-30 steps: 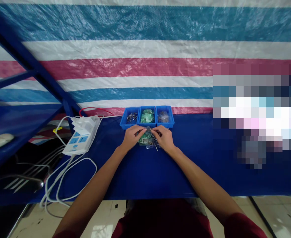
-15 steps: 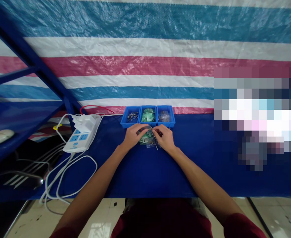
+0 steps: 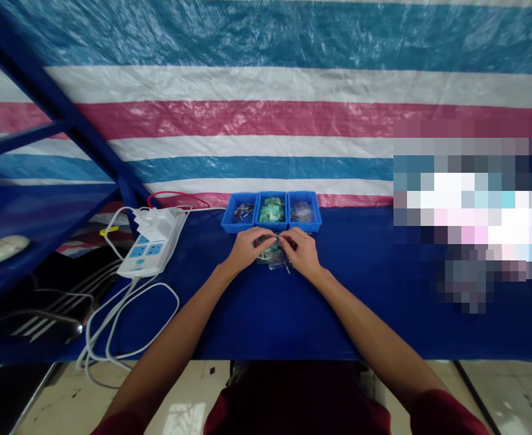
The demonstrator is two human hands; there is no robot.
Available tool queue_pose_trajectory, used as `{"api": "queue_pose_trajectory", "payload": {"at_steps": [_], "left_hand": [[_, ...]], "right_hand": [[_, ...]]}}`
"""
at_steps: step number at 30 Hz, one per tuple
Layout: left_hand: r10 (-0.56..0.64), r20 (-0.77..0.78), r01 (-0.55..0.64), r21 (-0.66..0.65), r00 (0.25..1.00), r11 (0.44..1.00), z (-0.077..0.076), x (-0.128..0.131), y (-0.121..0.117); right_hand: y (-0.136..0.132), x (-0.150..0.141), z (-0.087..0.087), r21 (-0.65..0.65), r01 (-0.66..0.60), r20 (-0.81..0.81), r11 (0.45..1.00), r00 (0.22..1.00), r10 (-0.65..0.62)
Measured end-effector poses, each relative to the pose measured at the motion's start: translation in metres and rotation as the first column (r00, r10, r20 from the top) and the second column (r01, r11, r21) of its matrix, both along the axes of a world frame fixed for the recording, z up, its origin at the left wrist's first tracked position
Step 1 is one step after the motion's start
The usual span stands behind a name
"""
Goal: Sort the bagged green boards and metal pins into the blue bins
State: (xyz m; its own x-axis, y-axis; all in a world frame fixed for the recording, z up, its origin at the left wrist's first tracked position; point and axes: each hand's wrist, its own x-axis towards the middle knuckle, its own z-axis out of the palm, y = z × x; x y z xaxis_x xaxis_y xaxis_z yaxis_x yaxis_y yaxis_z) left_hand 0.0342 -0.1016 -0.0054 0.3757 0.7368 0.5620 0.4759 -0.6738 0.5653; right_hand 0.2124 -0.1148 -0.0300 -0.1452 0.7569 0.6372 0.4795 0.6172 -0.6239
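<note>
My left hand [image 3: 246, 249] and my right hand [image 3: 302, 252] meet fingertip to fingertip, both pinched closed. Whatever lies between the fingers is too small and hidden to name. Beneath them on the blue table is a little pile of green and clear plastic packets [image 3: 266, 257]. A thin metal rod [image 3: 287, 266] slants out from below my right hand. Just beyond the hands three blue bins stand side by side: the left bin [image 3: 238, 229] holds small metal parts [image 3: 243, 211], the middle one green packets [image 3: 272, 210], the right one clear plastic bags [image 3: 301, 211].
At left a white power strip [image 3: 144, 257] with adapters plugged in lies on the table [image 3: 275, 320], its white cables [image 3: 107, 326] looping over the front edge. A white mouse [image 3: 3, 249] rests on a blue shelf. Striped sheeting [image 3: 266, 118] hangs behind; a blurred patch covers the right.
The fingertips have come a little closer together, and the see-through item showing between them earlier is now mostly hidden. The view has shifted slightly; arms and bins otherwise stay put.
</note>
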Motion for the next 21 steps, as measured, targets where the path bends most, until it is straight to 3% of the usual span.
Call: {"api": "queue_pose_trajectory", "payload": {"at_steps": [21], "left_hand": [[0.014,-0.004,-0.014,-0.037,1.0,0.999,-0.0027,0.0003,0.0028]], "right_hand": [[-0.0031,-0.001,0.0009,0.011,-0.013,0.0,1.0,1.0,0.013]]}}
